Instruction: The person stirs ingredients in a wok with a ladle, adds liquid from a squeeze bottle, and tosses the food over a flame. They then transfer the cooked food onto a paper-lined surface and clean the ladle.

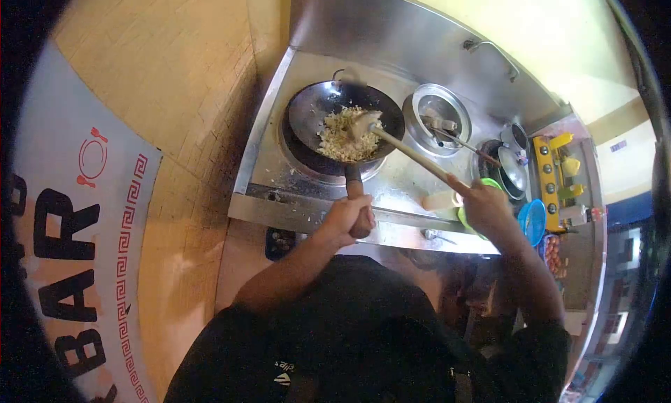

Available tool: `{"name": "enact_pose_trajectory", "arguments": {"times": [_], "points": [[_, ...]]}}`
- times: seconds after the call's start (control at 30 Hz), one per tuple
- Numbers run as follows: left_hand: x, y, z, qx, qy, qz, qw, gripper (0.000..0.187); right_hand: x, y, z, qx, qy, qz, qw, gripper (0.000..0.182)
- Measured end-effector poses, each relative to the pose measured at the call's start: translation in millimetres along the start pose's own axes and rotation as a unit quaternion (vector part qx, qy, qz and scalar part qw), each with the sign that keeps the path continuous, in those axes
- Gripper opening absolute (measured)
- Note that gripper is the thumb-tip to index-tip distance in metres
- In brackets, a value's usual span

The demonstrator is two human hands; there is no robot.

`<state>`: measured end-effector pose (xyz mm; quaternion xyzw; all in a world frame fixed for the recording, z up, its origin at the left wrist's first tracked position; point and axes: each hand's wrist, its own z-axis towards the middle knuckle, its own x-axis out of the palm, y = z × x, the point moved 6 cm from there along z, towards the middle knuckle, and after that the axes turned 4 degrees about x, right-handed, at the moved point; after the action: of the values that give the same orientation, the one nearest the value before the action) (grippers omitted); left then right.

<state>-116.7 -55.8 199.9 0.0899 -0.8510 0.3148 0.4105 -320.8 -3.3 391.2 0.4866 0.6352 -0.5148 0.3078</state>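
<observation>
My left hand (pixel 347 218) is wrapped round the wooden handle of a dark wok (pixel 305 116) that sits over the left burner. Light, crumbly food that looks like fried rice (pixel 339 143) lies in the wok's middle. My right hand (pixel 488 204) grips the long handle of a wok spatula (pixel 414 154). The spatula's broad head, slightly blurred, rests in or just above the food inside the wok.
A round metal pot (pixel 421 102) holding utensils stands right of the wok. Beyond it are a lidded pan (pixel 514 171), a blue basin (pixel 535 218) and a yellow rack (pixel 549 169). A tap (pixel 493 46) juts from the steel backsplash. A tiled wall (pixel 196 123) rises at the left.
</observation>
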Motion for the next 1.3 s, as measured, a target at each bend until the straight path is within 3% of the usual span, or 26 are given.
{"name": "enact_pose_trajectory", "arguments": {"times": [0.13,0.2,0.27,0.33,0.37,0.4,0.47,0.5,0.6,0.7,0.77,0.87,0.97,1.07,1.2,1.23,1.3], "points": [[-25.8,9.4,17.0,-0.009,-0.011,-0.027,1.000,0.012,1.0,-8.5,-1.8,-0.003,0.022,-0.004,1.000,0.061],[-44.0,22.4,26.4,-0.001,0.009,-0.030,1.000,0.011,70.5,9.0,54.7,0.056,0.021,0.176,0.983,0.056],[-62.8,16.9,37.8,0.008,0.014,-0.033,0.999,0.011,94.3,24.2,68.7,0.035,-0.044,0.334,0.941,0.051],[-77.9,22.5,36.7,-0.005,0.004,-0.036,0.999,0.012,109.3,45.4,82.6,0.066,-0.078,0.434,0.895,0.052],[-78.9,21.0,35.7,-0.009,-0.004,-0.030,1.000,0.014,125.0,55.4,100.5,0.050,-0.150,0.410,0.898,0.052],[-78.6,21.4,34.7,-0.011,-0.003,-0.027,1.000,0.014,126.1,65.6,109.2,0.089,-0.066,0.503,0.857,0.052],[-79.5,16.3,32.9,-0.009,-0.003,-0.020,1.000,0.014,112.3,92.2,116.6,0.156,0.103,0.662,0.726,0.053],[-81.5,14.0,32.1,-0.006,-0.004,-0.014,1.000,0.013,107.8,92.2,115.3,0.124,0.123,0.670,0.721,0.054],[-90.3,12.8,41.2,0.007,0.008,0.007,1.000,0.014,82.1,77.0,88.1,0.082,0.184,0.652,0.731,0.052],[-101.2,23.5,44.0,0.014,0.017,0.033,0.999,0.014,93.5,97.0,121.1,0.054,0.076,0.546,0.832,0.052],[-99.5,16.6,44.0,0.028,0.004,0.033,0.999,0.015,85.2,108.3,129.7,0.043,0.100,0.510,0.853,0.056],[-99.4,11.5,40.8,0.015,-0.008,0.046,0.999,0.015,67.7,99.7,72.9,-0.065,0.053,0.228,0.970,0.061],[-99.6,13.9,41.0,0.002,-0.022,0.104,0.994,0.015,63.7,80.4,18.4,-0.037,0.071,0.128,0.989,0.065],[1.2,-8.4,-26.4,0.015,0.027,0.146,0.989,0.012,59.8,67.4,25.4,0.020,0.107,0.145,0.983,0.066],[-6.5,11.2,-12.6,-0.015,-0.005,0.017,1.000,0.011,20.4,35.4,24.5,-0.030,0.031,0.323,0.945,0.054],[-20.1,7.5,3.1,-0.014,-0.003,0.012,1.000,0.012,9.0,30.7,14.7,-0.023,0.046,0.373,0.926,0.051],[-33.4,1.2,13.3,-0.017,0.025,0.025,0.999,0.013,-26.3,29.7,-12.7,0.068,0.182,0.378,0.905,0.052]]}}
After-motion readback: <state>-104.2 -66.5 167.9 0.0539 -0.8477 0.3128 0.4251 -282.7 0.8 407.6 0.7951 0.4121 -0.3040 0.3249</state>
